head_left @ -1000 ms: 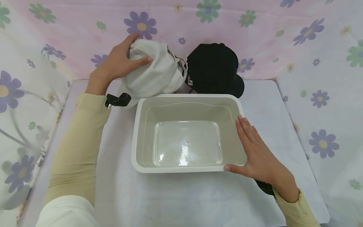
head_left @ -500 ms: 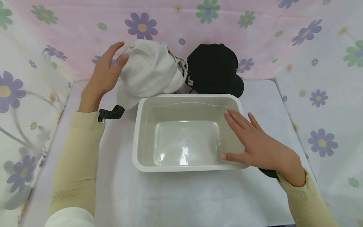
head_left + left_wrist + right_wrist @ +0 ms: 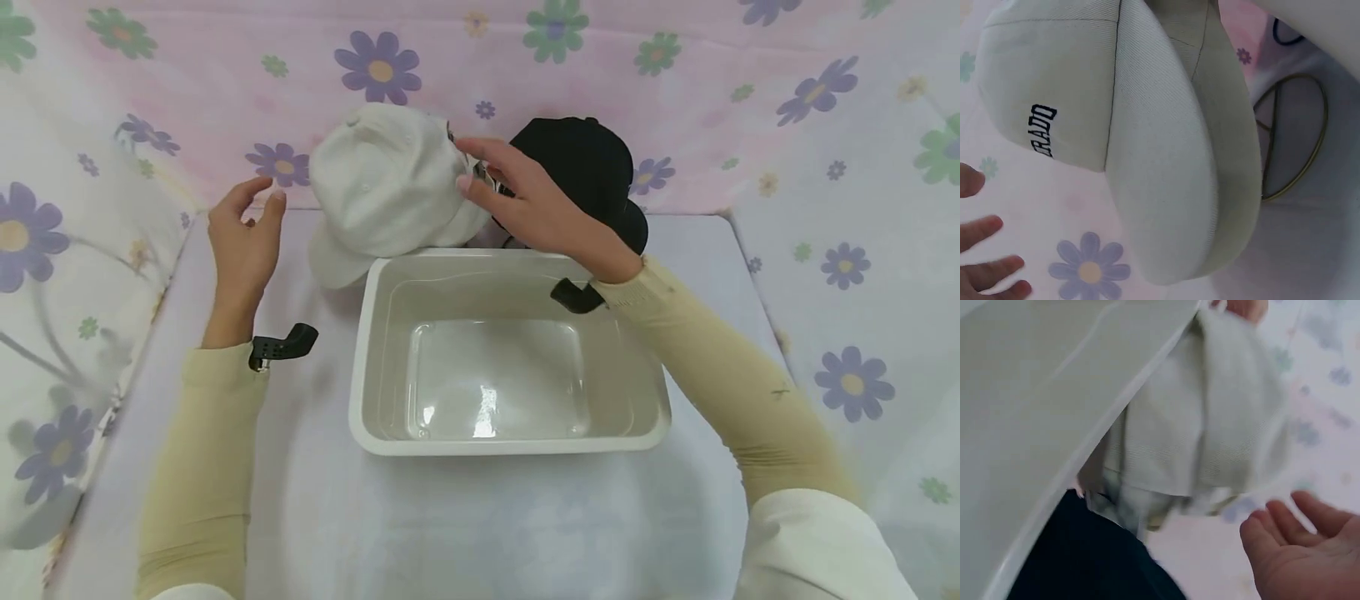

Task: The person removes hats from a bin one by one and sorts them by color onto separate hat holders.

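Note:
A white baseball cap leans behind the tub, its brim toward the left. Dark lettering shows on its front in the left wrist view, where a second pale brim lies behind the first brim. My left hand hovers to the left of the cap, fingers loosely bent and holding nothing. At the cap's strap side is my right hand, thumb and fingers apart. In the right wrist view, that hand stands off the fabric. A black baseball cap sits to the right, partly behind my right hand.
A cream plastic tub with nothing in it stands mid-table in front of the caps. A thin wire loop shows beyond the brims in the left wrist view. Flowered cloth walls the table at the back and sides.
My left hand has let go of the white cap and drawn back left and down. My right hand has left the tub's right rim and swung up and left to the cap's strap side.

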A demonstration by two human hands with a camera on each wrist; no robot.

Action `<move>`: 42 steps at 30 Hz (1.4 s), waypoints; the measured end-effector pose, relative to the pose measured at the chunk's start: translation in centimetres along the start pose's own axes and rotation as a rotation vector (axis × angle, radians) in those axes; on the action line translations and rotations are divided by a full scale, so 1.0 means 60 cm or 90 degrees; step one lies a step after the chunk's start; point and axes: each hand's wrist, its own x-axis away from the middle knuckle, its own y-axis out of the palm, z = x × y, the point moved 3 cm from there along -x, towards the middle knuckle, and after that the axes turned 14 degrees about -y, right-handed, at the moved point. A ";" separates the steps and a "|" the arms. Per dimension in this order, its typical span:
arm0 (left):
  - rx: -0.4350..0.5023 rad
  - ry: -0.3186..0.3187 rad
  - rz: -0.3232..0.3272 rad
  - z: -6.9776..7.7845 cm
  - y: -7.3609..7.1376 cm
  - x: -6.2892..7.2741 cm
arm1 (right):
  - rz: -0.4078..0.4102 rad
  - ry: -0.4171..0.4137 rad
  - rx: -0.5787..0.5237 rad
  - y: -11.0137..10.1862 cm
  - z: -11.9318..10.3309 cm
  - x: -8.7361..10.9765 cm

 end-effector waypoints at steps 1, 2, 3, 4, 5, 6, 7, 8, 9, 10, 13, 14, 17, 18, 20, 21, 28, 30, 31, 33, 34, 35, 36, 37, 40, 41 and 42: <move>-0.005 -0.030 -0.020 -0.007 0.001 0.001 | 0.012 0.029 -0.011 0.003 0.012 -0.012; -0.011 -0.059 -0.046 -0.014 0.003 0.001 | 0.022 0.057 -0.019 0.006 0.024 -0.023; -0.017 -0.083 -0.074 -0.020 0.006 0.001 | 0.031 0.079 -0.024 0.009 0.034 -0.032; -0.025 -0.105 -0.101 -0.025 0.009 0.002 | 0.040 0.095 -0.027 0.012 0.044 -0.039; -0.032 -0.121 -0.129 -0.030 0.012 0.004 | 0.044 0.113 -0.025 0.015 0.051 -0.044; -0.035 -0.133 -0.157 -0.033 0.014 0.005 | 0.048 0.121 -0.022 0.017 0.057 -0.048; -0.032 -0.139 -0.178 -0.036 0.017 0.006 | 0.052 0.128 -0.018 0.018 0.061 -0.051; -0.026 -0.144 -0.196 -0.039 0.019 0.007 | 0.057 0.133 -0.012 0.019 0.063 -0.053; -0.019 -0.146 -0.206 -0.041 0.021 0.008 | 0.063 0.136 -0.009 0.019 0.065 -0.055; -0.014 -0.147 -0.209 -0.042 0.022 0.009 | 0.068 0.142 -0.006 0.019 0.066 -0.057; 0.013 -0.161 -0.202 -0.049 0.026 0.012 | 0.075 0.160 -0.003 0.017 0.066 -0.060; 0.013 -0.166 -0.195 -0.051 0.028 0.013 | 0.077 0.166 -0.003 0.017 0.067 -0.060; -0.003 -0.195 -0.180 -0.064 0.035 0.015 | 0.072 0.174 0.008 0.016 0.068 -0.061; -0.008 -0.207 -0.184 -0.069 0.037 0.016 | 0.067 0.177 0.017 0.015 0.067 -0.061; -0.009 -0.227 -0.201 -0.080 0.042 0.016 | 0.056 0.171 0.039 0.015 0.067 -0.063; 0.005 -0.239 -0.211 -0.085 0.043 0.017 | 0.048 0.166 0.053 0.015 0.066 -0.064; 0.129 -0.296 -0.190 -0.108 0.041 0.020 | 0.031 0.134 0.083 0.013 0.061 -0.067; 0.146 -0.312 -0.183 -0.109 0.038 0.022 | 0.032 0.123 0.079 0.012 0.059 -0.068; 0.151 -0.320 -0.181 -0.109 0.037 0.024 | 0.032 0.121 0.077 0.011 0.058 -0.069; 0.160 -0.331 -0.179 -0.107 0.035 0.029 | 0.031 0.120 0.074 0.010 0.057 -0.071; 0.163 -0.334 -0.179 -0.105 0.035 0.033 | 0.032 0.122 0.073 0.009 0.057 -0.072; 0.177 -0.337 -0.179 -0.103 0.034 0.036 | 0.033 0.122 0.071 0.009 0.056 -0.073; 0.196 -0.341 -0.180 -0.101 0.034 0.039 | 0.036 0.122 0.070 0.008 0.055 -0.073; 0.214 -0.343 -0.181 -0.099 0.034 0.042 | 0.040 0.122 0.067 0.007 0.054 -0.073; 0.267 -0.356 -0.181 -0.094 0.035 0.048 | 0.050 0.115 0.055 0.006 0.050 -0.075; 0.288 -0.365 -0.179 -0.094 0.035 0.049 | 0.052 0.114 0.052 0.006 0.049 -0.076; 0.319 -0.378 -0.179 -0.094 0.034 0.048 | 0.054 0.115 0.044 0.005 0.048 -0.077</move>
